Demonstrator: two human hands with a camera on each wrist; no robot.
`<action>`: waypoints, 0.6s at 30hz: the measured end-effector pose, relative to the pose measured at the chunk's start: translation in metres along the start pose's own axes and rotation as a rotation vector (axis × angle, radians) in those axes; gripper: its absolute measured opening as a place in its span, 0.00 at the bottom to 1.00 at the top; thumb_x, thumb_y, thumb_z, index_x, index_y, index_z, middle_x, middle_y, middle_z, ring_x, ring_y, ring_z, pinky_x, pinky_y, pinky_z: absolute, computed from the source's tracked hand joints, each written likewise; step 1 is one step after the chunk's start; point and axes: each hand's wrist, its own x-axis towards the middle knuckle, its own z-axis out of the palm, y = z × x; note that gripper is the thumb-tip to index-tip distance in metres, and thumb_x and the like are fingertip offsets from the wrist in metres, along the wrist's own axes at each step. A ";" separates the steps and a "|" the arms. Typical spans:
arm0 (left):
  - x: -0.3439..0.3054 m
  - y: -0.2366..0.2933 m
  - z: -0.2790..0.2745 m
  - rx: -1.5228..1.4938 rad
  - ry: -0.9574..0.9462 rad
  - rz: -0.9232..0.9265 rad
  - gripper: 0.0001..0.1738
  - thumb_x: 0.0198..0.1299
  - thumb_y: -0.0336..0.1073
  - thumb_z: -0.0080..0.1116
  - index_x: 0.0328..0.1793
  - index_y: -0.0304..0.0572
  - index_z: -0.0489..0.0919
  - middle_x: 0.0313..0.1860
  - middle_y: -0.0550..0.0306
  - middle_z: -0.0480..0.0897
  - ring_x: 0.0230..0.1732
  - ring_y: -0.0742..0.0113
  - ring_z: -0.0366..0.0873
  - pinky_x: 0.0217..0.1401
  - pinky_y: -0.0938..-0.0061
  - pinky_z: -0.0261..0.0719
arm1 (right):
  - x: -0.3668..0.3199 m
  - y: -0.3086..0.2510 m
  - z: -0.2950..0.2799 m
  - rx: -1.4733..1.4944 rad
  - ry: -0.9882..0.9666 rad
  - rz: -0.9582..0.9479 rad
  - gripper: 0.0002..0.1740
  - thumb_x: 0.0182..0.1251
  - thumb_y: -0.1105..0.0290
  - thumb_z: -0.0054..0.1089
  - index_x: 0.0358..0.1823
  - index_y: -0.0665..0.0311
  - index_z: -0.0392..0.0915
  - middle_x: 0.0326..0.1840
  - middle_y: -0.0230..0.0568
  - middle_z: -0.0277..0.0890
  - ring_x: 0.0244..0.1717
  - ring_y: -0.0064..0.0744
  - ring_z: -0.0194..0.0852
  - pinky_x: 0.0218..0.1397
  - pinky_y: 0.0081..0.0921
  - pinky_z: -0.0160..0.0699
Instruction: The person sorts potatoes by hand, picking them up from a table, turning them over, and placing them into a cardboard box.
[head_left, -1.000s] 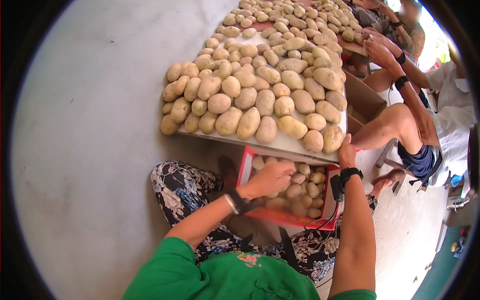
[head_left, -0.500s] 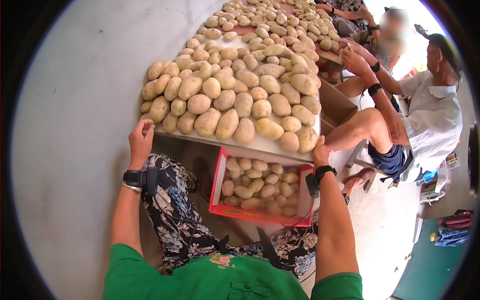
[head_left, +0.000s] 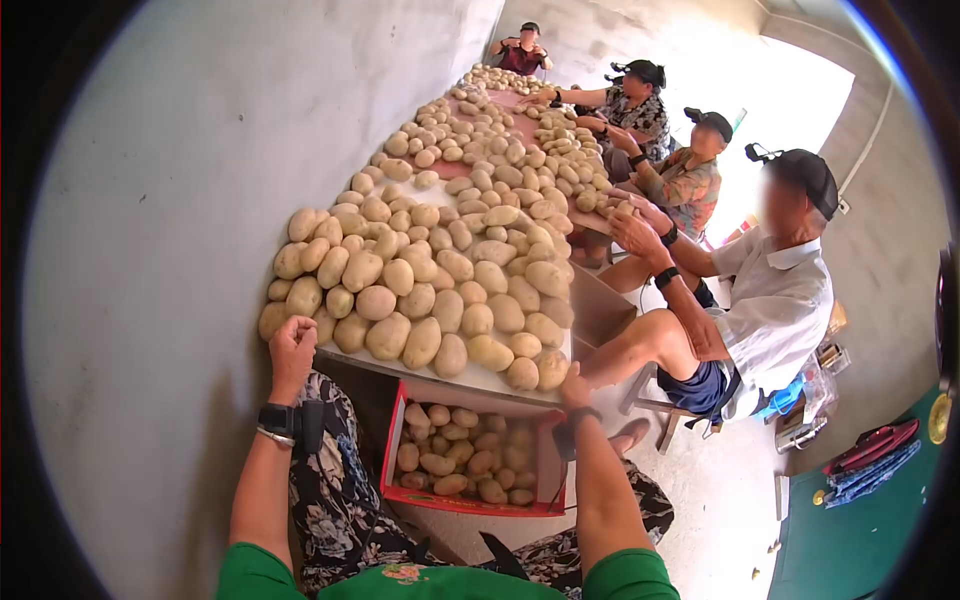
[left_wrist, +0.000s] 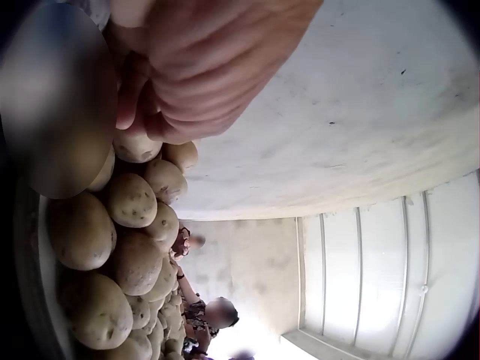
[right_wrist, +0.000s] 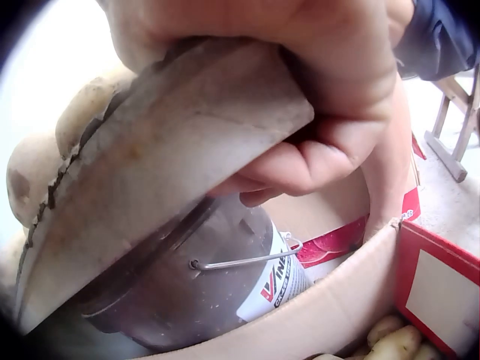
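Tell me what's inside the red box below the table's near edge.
Potatoes lie loose in the red box; only the upper ones show. They cover its bottom, so what lies beneath them cannot be seen.

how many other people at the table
4: person in dark-red top at far end; along right side, black floral shirt, orange-patterned shirt, white shirt. Others may be hidden.

A pale grey wall (head_left: 150, 250), lightly scuffed, runs along the left of a long desk (head_left: 470, 390), and a bright opening (head_left: 800, 90) glares white on the right. A wooden stool (right_wrist: 447, 157) stands on the pale floor (head_left: 700, 490), a green panel (head_left: 845, 540) at lower right; the left wrist view shows white panels (left_wrist: 379, 262) with thin seams
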 end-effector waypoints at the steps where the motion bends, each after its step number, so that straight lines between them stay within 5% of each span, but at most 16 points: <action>1: 0.001 -0.001 0.001 0.003 -0.006 0.011 0.05 0.54 0.29 0.51 0.33 0.35 0.76 0.19 0.64 0.74 0.21 0.80 0.69 0.23 0.82 0.68 | 0.002 0.002 0.001 0.007 0.005 -0.005 0.45 0.66 0.41 0.22 0.40 0.82 0.75 0.42 0.73 0.71 0.53 0.63 0.66 0.57 0.44 0.62; 8: 0.007 -0.006 0.006 -0.070 0.039 0.018 0.04 0.55 0.29 0.50 0.31 0.38 0.76 0.19 0.69 0.72 0.19 0.84 0.65 0.20 0.86 0.64 | 0.007 0.004 0.003 0.023 -0.049 -0.146 0.42 0.68 0.45 0.20 0.40 0.83 0.73 0.42 0.73 0.71 0.53 0.65 0.66 0.56 0.45 0.62; 12: 0.007 0.000 0.014 -0.051 0.099 0.026 0.04 0.55 0.29 0.50 0.32 0.39 0.75 0.19 0.70 0.70 0.18 0.85 0.62 0.19 0.86 0.61 | 0.021 0.016 0.002 0.016 -0.140 -0.109 0.32 0.69 0.51 0.22 0.38 0.73 0.73 0.40 0.71 0.72 0.51 0.64 0.68 0.56 0.48 0.64; 14: 0.007 0.000 0.017 -0.036 0.144 0.008 0.03 0.55 0.29 0.50 0.32 0.39 0.75 0.19 0.70 0.70 0.19 0.85 0.62 0.20 0.86 0.61 | 0.016 0.009 -0.025 -0.208 -0.303 -0.325 0.29 0.68 0.52 0.24 0.37 0.67 0.73 0.42 0.69 0.72 0.51 0.62 0.68 0.56 0.49 0.63; 15: 0.007 0.003 0.018 -0.043 0.123 0.023 0.03 0.55 0.29 0.50 0.32 0.39 0.74 0.19 0.70 0.70 0.20 0.85 0.62 0.21 0.86 0.61 | 0.024 0.004 -0.029 -0.287 -0.410 -0.403 0.23 0.67 0.56 0.32 0.36 0.64 0.75 0.43 0.65 0.73 0.49 0.60 0.70 0.56 0.47 0.64; 16: 0.005 0.002 0.020 -0.041 0.127 0.027 0.03 0.55 0.29 0.50 0.32 0.39 0.74 0.19 0.70 0.70 0.20 0.85 0.62 0.21 0.86 0.61 | 0.024 0.006 -0.035 -0.284 -0.411 -0.408 0.23 0.67 0.56 0.32 0.36 0.64 0.75 0.43 0.65 0.73 0.49 0.60 0.70 0.56 0.47 0.64; 18: 0.007 -0.003 0.021 0.004 0.166 0.042 0.03 0.56 0.29 0.50 0.33 0.38 0.74 0.19 0.69 0.70 0.18 0.83 0.63 0.20 0.85 0.61 | 0.012 -0.003 -0.055 -0.022 -0.065 -0.435 0.12 0.63 0.65 0.42 0.35 0.64 0.74 0.41 0.58 0.75 0.44 0.56 0.73 0.51 0.44 0.69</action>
